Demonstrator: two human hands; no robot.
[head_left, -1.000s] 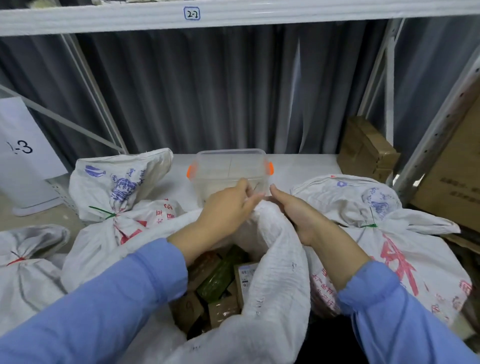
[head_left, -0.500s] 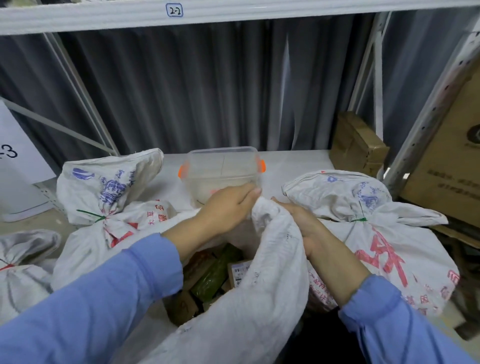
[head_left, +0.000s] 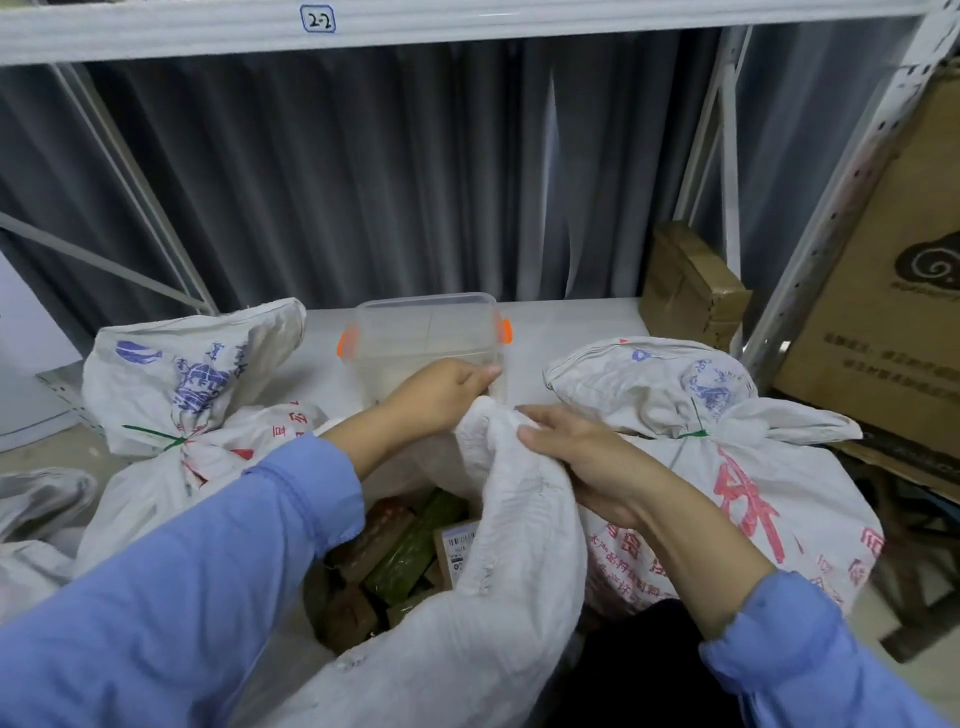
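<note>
Clamps left hand and right hand on the open sack, nearly touching; shows packets inside. Faces clear tub at twelve o'clock.

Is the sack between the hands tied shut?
No: the left hand and right hand hold the open sack by its rim, with packets visible inside.

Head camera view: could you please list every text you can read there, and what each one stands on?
"2-2": handwritten on the small white label on the white metal shelf beam.
Red and blue print on the tied white woven sacks: too blurred.
Dark print on the brown cardboard box: too blurred.
Barcode sticker inside the open white woven sack: too small.
</note>
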